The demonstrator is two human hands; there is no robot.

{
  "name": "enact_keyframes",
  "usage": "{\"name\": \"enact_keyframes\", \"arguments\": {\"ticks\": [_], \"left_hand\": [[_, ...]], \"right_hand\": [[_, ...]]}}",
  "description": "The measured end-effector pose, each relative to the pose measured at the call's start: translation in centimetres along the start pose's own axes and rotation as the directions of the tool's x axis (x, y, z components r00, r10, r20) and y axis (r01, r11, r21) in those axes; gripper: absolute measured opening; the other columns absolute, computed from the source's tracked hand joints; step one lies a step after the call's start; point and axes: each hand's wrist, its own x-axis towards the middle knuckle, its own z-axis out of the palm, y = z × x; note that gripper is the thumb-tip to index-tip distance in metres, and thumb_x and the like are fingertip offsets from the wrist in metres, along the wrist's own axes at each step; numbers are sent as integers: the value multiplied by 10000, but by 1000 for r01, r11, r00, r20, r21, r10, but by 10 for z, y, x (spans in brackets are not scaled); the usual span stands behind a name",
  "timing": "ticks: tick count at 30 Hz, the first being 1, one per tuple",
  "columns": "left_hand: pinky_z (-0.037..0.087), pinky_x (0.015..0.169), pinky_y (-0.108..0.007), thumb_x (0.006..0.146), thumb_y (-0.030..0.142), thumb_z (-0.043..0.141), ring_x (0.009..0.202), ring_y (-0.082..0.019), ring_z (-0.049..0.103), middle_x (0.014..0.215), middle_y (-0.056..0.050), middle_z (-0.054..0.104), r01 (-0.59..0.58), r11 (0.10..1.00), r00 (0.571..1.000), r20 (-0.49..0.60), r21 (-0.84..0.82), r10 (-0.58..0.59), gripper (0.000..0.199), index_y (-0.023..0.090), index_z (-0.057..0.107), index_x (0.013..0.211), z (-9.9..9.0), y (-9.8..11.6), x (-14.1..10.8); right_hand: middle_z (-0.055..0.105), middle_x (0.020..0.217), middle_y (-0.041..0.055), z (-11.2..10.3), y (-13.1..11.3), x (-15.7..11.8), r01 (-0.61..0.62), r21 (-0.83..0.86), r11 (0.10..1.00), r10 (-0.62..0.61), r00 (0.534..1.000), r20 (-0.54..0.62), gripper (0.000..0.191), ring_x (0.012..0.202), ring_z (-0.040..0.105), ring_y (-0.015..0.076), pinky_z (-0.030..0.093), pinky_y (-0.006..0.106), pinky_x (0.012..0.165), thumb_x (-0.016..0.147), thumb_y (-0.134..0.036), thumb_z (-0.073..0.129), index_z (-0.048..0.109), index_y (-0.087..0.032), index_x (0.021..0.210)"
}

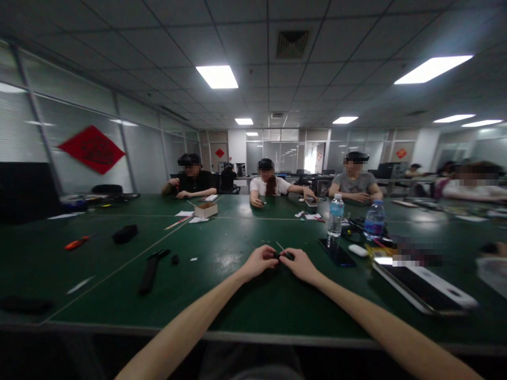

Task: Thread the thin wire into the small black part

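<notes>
Held object (287, 256) matt black. Table top (99, 258) smooth green, faint gloss. Water bottle (336, 215) clear ribbed plastic. Box (206, 210) matt brown cardboard. Phone (336, 252) glossy black glass.

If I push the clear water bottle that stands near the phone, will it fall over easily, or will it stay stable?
The water bottle would probably tip if pushed near the top, since it stands upright, tall and narrow. It seems to hold water, so it may feel fairly heavy for its size. Its thin-looking plastic could dent under a tight grip.
</notes>
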Motion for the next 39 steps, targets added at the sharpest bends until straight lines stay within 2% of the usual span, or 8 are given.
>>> {"name": "enact_keyframes", "arguments": {"ticks": [6, 16, 24, 27, 30, 35, 39], "left_hand": [[507, 715, -350, 658, 232, 716, 743, -153, 616, 889, -78, 627, 4, 1000, 1000, 11, 8, -4, 379, 137, 548, 984, 1, 5, -2], [506, 682, -331, 650, 249, 719, 764, -169, 616, 905, -84, 626, -61, 998, 998, 2, 23, 61, 376, 133, 559, 971, 1, -1, 1], [504, 630, -286, 676, 266, 697, 735, -146, 602, 949, -92, 612, -44, 998, 999, 31, 38, 43, 373, 127, 555, 992, 1, 3, 0], [501, 617, -286, 673, 289, 698, 724, -145, 597, 922, -84, 613, -46, 998, 999, 31, 39, 45, 387, 129, 553, 995, 1, 2, 0], [487, 575, -266, 679, 333, 690, 662, -130, 590, 827, -58, 610, -12, 1000, 1000, -14, 26, 12, 420, 137, 540, 1019, 1, -2, 2], [423, 484, -216, 765, 400, 585, 499, -95, 538, 615, 15, 547, 96, 995, 995, -16, -30, -97, 421, 158, 494, 1097, -3, -3, 3], [390, 467, -194, 773, 371, 574, 492, -82, 521, 629, 11, 553, 106, 993, 993, 52, -58, -103, 346, 166, 522, 1047, -3, -1, 2]], "right_hand": [[662, 883, 33, 0, 2, -1, 46, 14, 999, -46, 999, -5, 240, 794, 586, 180, 418, 293, 739, 783, -360, 538, 655, -193, 911], [652, 861, 18, 0, 1, -1, 11, 12, 1000, -11, 1000, -14, 208, 763, 580, 166, 421, 274, 685, 750, -315, 554, 637, -199, 902], [648, 843, 19, 2, -1, -2, -7, -2, 1000, 7, 999, -44, 202, 744, 579, 166, 421, 273, 670, 751, -311, 544, 631, -199, 895], [645, 838, 22, 2, -2, -2, 4, 7, 1000, -4, 999, -52, 191, 748, 581, 169, 425, 275, 675, 756, -310, 541, 625, -197, 885], [639, 827, 18, 1, -3, -2, 13, 3, 1000, -12, 997, -74, 173, 748, 580, 169, 429, 275, 684, 760, -290, 532, 613, -199, 883], [616, 857, 15, -4, -9, -4, 134, -41, 990, -138, 984, -115, 167, 792, 568, 165, 429, 278, 732, 769, -233, 522, 588, -207, 919], [591, 916, 30, -6, -17, -9, 270, -109, 957, -274, 961, -32, 183, 824, 558, 165, 430, 278, 757, 755, -204, 550, 589, -215, 934]]}}
